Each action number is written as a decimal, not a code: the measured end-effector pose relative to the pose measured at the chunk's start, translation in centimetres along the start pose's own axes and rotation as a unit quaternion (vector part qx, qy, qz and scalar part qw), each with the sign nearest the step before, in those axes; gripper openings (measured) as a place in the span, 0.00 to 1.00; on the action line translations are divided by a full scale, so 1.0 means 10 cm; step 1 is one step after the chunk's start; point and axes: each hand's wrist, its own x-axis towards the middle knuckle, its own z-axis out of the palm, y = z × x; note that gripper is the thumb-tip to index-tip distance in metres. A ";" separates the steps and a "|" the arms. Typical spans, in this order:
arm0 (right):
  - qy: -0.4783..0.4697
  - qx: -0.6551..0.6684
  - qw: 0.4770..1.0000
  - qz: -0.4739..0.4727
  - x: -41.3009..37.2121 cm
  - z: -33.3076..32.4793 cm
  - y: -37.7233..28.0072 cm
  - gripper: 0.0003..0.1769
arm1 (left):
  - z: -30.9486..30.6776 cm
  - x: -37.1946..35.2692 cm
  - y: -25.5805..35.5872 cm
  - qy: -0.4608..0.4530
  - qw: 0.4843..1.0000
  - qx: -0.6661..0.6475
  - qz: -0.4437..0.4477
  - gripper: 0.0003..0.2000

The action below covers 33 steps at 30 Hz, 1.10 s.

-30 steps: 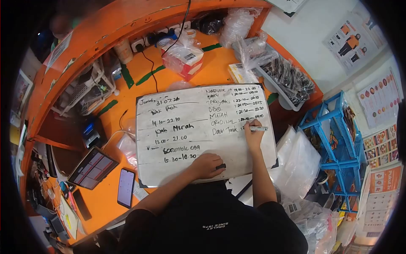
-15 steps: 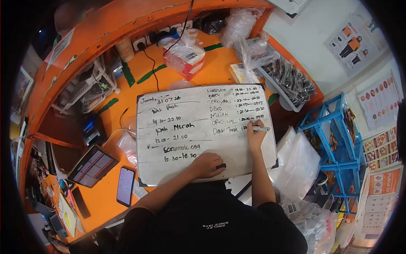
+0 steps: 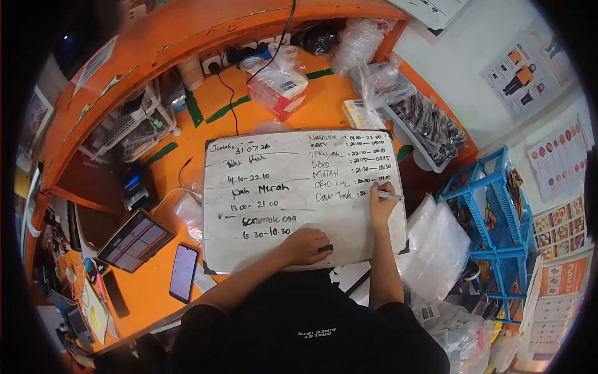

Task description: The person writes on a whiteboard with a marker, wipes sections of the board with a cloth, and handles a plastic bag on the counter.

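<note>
A whiteboard (image 3: 261,257) covered in handwritten black words and times leans between my body and the desk. My right hand (image 3: 382,204) grips a white marker (image 3: 390,196) against the right part of the board, at the lowest line of the right column. The fingers hide where its tip meets the surface. Near the bottom edge, my left hand (image 3: 305,247) lies on the board with curled fingers. A small black marker cap (image 3: 325,248) sticks out from them.
On the orange desk are a phone (image 3: 184,273), a tablet (image 3: 136,240) and a red-and-white box (image 3: 278,92). A grey tray (image 3: 430,159) of plastic-wrapped black items stands at the back right. Blue racks (image 3: 492,206) and clear plastic bags (image 3: 436,249) are on the right.
My right hand has shifted slightly right along the lowest line, with the marker still in it. The left hand stays in place on the board. The camera view has moved a little.
</note>
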 end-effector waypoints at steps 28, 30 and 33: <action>0.031 0.050 0.996 0.071 0.09 -0.14 0.17 0.16 | -0.01 -0.01 0.00 -0.011 1.000 -0.018 -0.007 0.13; -0.004 -0.009 1.000 -0.025 0.11 -0.15 0.17 0.16 | 0.00 -0.01 -0.01 -0.007 1.000 -0.013 -0.002 0.13; -0.025 -0.033 0.999 -0.032 0.12 -0.14 0.12 0.16 | -0.01 0.01 0.01 0.003 1.000 -0.009 0.005 0.13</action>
